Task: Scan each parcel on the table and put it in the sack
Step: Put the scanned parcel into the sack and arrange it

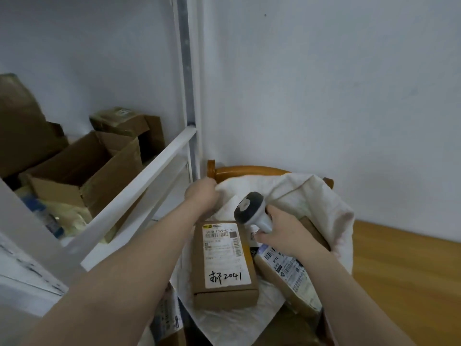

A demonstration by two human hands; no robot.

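Note:
A white cloth sack (321, 201) is draped over a wooden chair, its mouth spread wide. My left hand (203, 193) grips the sack's far left rim. My right hand (282, 232) holds a white and grey barcode scanner (252, 208) by its handle, head up, over the sack. Inside the sack lies a brown cardboard parcel (224, 265) with a white label and handwriting. To its right lies a second brown parcel (291, 270) with a printed label, partly under my right wrist.
A white metal shelf frame (139, 181) stands at left, holding open cardboard boxes (82, 171) and packets. The wooden chair back (249, 171) touches the wall. A wooden tabletop (409, 270) lies at right. More labelled parcels (167, 318) show at bottom centre.

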